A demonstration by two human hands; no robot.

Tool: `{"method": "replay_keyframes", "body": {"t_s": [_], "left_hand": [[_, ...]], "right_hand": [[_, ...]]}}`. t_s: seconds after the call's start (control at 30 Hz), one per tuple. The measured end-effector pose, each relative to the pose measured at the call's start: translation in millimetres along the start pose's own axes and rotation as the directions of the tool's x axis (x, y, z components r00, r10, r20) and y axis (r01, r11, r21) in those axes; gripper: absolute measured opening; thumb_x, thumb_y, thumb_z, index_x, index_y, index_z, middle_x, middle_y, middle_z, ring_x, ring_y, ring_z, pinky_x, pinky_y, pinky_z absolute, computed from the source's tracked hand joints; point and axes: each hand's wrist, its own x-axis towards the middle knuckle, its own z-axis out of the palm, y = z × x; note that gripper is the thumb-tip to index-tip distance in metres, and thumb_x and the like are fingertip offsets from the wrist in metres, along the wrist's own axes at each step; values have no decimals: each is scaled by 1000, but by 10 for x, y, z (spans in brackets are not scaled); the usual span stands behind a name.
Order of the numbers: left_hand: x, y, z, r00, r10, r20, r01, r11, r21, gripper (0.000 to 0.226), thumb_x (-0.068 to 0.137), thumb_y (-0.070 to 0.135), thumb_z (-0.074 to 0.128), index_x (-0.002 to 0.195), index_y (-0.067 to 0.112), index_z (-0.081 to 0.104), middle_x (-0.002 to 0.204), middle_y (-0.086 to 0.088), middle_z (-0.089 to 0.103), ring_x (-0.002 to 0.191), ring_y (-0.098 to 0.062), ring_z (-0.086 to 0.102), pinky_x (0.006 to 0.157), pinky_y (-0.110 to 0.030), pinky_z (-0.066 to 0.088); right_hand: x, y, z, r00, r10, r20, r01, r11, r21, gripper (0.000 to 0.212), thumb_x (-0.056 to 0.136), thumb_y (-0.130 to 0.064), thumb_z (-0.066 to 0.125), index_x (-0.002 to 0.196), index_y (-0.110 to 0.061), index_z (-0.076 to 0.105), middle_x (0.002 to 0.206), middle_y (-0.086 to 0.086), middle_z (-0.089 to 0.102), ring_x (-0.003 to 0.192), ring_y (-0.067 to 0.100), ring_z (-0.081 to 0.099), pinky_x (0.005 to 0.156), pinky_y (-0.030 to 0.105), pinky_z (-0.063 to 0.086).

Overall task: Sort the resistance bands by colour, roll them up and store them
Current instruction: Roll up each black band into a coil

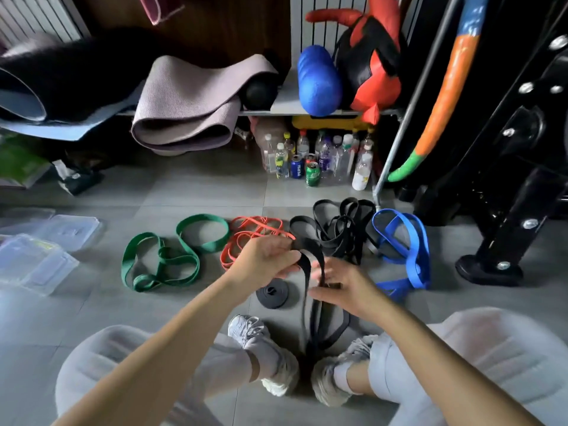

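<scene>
Black band point(305, 309) hangs between both hands, slack looping to the floor between the shoes point(264, 348). Left hand point(267, 259) grips its top end; right hand point(341, 290) pinches it just below, fingers blurred. Finished roll point(273, 293) lies under the left hand. Green bands point(159, 259) lie left of that hand, orange bands point(255, 232) and black pile point(338, 229) beyond, blue bands point(412, 250) right of the right hand.

Bottles point(319, 161) stand on floor point(153, 318) behind loose bands point(338, 229)

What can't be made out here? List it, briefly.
Head view only.
1. Black band end: hidden under the left hand.
2. Right hand fingers: blurred, grip unclear.
3. Black pile: tangled, count unclear.
4. Plastic boxes: cut by left edge.
5. Bottles: most labels too small.
</scene>
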Motion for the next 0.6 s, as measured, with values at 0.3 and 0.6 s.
{"method": "replay_keyframes", "body": {"t_s": [0.3,0.6], "left_hand": [[-263,43,-27,994,65,86,-50,984,-172,21,89,-1,55,100,16,63,81,1,73,74,-10,69,70,-23,56],[-350,-44,-58,974,204,97,-187,488,852,73,74,38,71,139,25,40,128,0,44,111,-13,48,94,-28,42]], "right_hand": [[-31,-194,67,987,-138,-77,142,989,49,25,75,-18,77,87,-36,65,89,-16,72,93,2,66,89,26,50],[-91,-265,51,966,-240,99,258,843,-473,23,82,-34,63,97,-18,68,82,-3,64,81,16,60,73,32,47]]}}
